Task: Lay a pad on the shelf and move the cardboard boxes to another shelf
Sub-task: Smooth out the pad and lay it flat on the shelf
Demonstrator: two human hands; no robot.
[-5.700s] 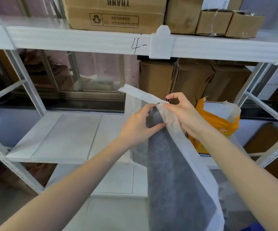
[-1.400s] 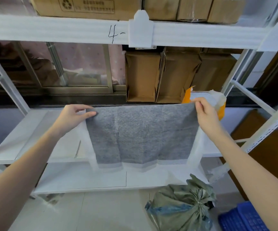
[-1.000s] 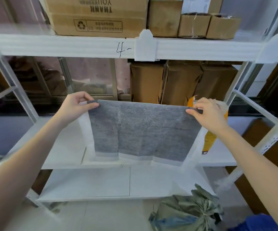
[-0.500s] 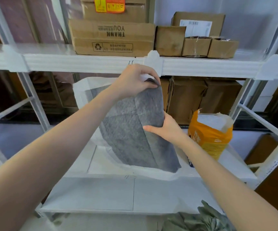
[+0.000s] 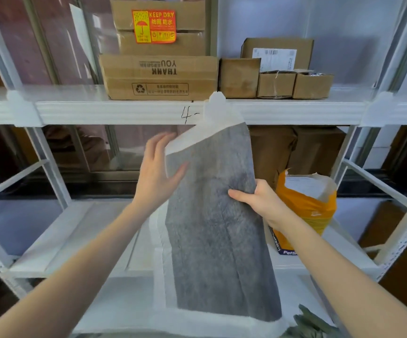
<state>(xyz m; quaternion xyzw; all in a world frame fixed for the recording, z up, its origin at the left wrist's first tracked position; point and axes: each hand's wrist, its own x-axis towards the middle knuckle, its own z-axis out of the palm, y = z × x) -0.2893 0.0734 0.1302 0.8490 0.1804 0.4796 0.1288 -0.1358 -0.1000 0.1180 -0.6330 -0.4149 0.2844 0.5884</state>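
Observation:
A grey pad (image 5: 217,228) with a white border stands nearly upright in front of the middle shelf (image 5: 58,237); its top reaches the upper shelf's rail (image 5: 114,112). My right hand (image 5: 258,200) grips its right edge. My left hand (image 5: 157,172) is at its upper left edge, thumb across the grey face, spread fingers behind the border. On the upper shelf sit cardboard boxes: a flat "THANK YOU" box (image 5: 158,78), a "KEEP DRY" box (image 5: 161,25) on top of it, and several small boxes (image 5: 277,84) to the right.
Tall brown cartons (image 5: 317,150) stand at the back right of the middle shelf. An opened orange bag (image 5: 307,211) sits in front of them, just right of my right hand. White uprights (image 5: 51,167) frame the bay. A green sack (image 5: 312,323) lies on the floor.
The pad went from spread flat between both hands to turned upright. My left hand slid down from the top corner to the left edge; my right hand moved to the right edge.

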